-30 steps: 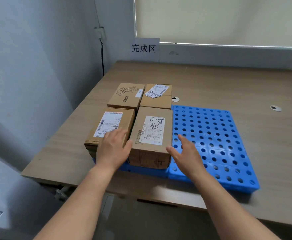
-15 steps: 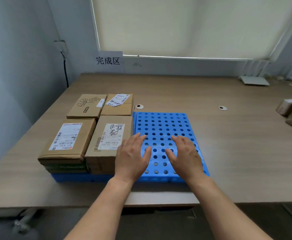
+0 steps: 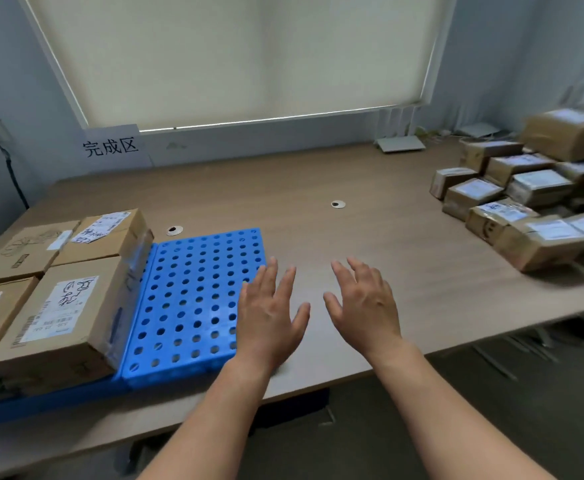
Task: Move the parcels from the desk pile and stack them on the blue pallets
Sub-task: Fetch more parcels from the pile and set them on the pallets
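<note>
Both grips spread: left hand (image 3: 269, 317) over blue pallet (image 3: 186, 299) edge, right hand (image 3: 363, 306) over desk (image 3: 429, 271)

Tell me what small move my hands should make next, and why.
Probably reach the left hand and right hand rightward to the nearest parcel of the desk pile. Both are open, holding nothing, and the blue pallet beside the stacked parcels has free room.

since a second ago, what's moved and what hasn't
Both hands drew away from the parcels on the pallet and swung right: the left hand now hovers open over the right edge of the blue pallet, the right hand over the desk, holding nothing. The view turned right too, bringing the desk pile into sight. Those parcels stayed put.
</note>
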A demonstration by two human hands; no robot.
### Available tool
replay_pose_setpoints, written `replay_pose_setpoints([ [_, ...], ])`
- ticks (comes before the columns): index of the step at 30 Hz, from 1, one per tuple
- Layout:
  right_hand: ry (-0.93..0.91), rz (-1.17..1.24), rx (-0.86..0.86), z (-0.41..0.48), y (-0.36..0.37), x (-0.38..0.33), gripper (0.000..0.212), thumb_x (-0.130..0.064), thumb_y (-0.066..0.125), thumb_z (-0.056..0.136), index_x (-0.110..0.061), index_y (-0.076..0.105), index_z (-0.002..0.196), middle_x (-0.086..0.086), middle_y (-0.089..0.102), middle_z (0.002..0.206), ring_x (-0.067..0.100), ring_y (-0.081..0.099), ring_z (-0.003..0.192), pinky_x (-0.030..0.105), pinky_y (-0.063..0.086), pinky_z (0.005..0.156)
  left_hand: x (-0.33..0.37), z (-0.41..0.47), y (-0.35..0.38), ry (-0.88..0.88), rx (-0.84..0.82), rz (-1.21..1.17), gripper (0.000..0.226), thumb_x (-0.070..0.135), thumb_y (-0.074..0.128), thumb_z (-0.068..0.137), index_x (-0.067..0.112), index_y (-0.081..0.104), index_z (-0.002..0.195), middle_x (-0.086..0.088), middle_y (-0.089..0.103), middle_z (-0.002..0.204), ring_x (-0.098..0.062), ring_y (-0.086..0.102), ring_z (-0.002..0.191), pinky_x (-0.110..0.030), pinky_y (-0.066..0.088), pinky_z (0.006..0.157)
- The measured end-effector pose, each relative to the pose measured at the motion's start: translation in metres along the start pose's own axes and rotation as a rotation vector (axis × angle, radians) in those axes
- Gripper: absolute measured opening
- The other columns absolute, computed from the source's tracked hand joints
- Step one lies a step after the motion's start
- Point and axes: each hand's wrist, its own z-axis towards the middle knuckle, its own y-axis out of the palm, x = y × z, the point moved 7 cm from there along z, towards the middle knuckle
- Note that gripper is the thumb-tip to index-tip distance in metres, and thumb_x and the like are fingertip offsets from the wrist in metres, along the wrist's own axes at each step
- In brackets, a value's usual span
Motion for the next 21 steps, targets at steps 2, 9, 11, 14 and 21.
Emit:
replay_pose_setpoints([
  [2, 0.014, -0.035, 0.041, -0.003, -0.015, 0.036, 0.060, -0.028, 0.082, 0.065, -0.007, 0.063, 0.118, 0.022, 0.063, 0.114, 0.038, 0.064, 0.097, 0.047, 0.053, 0.077, 0.036, 0.006, 0.013, 0.019, -0.003, 0.019, 0.068, 0.051, 0.034, 0.095, 0.030, 0.000, 0.150, 0.000, -0.012, 0.158, -0.017, -0.010, 0.145, -0.039, -0.007, 0.116],
  [9, 0.081, -0.113, 0.105, -0.016, -0.053, 0.154, 0.069, -0.036, 0.079, 0.068, -0.011, 0.056, 0.128, 0.022, 0.058, 0.124, 0.038, 0.060, 0.107, 0.054, 0.045, 0.091, 0.152, 0.023, 0.068, 0.105, -0.045, 0.037, 0.077, 0.065, 0.006, 0.080, 0.033, -0.008, 0.149, -0.001, -0.015, 0.158, -0.019, -0.016, 0.144, -0.042, -0.012, 0.114],
  [11, 0.118, -0.138, 0.110, -0.020, -0.062, 0.184, 0.069, -0.038, 0.077, 0.070, -0.012, 0.055, 0.129, 0.022, 0.058, 0.125, 0.037, 0.059, 0.109, 0.054, 0.043, 0.093, 0.182, 0.027, 0.084, 0.143, -0.083, 0.044, 0.081, 0.065, -0.003, 0.074, 0.033, -0.012, 0.148, 0.000, -0.018, 0.157, -0.018, -0.018, 0.144, -0.042, -0.013, 0.114],
  [14, 0.183, -0.162, 0.139, -0.023, -0.072, 0.226, 0.066, -0.038, 0.077, 0.070, -0.010, 0.057, 0.127, 0.022, 0.059, 0.122, 0.038, 0.060, 0.107, 0.054, 0.044, 0.092, 0.221, 0.035, 0.099, 0.203, -0.115, 0.022, 0.086, 0.064, -0.007, 0.068, 0.033, -0.013, 0.148, 0.001, -0.018, 0.157, -0.017, -0.019, 0.144, -0.038, -0.016, 0.113],
  [21, 0.306, -0.180, 0.146, -0.016, -0.074, 0.310, 0.058, -0.038, 0.069, 0.079, -0.010, 0.056, 0.128, 0.021, 0.057, 0.126, 0.037, 0.057, 0.111, 0.053, 0.042, 0.095, 0.290, 0.076, 0.137, 0.312, -0.153, -0.062, 0.070, 0.053, 0.029, 0.096, 0.029, -0.010, 0.149, -0.001, -0.019, 0.157, -0.016, -0.020, 0.143, -0.031, -0.012, 0.115],
])
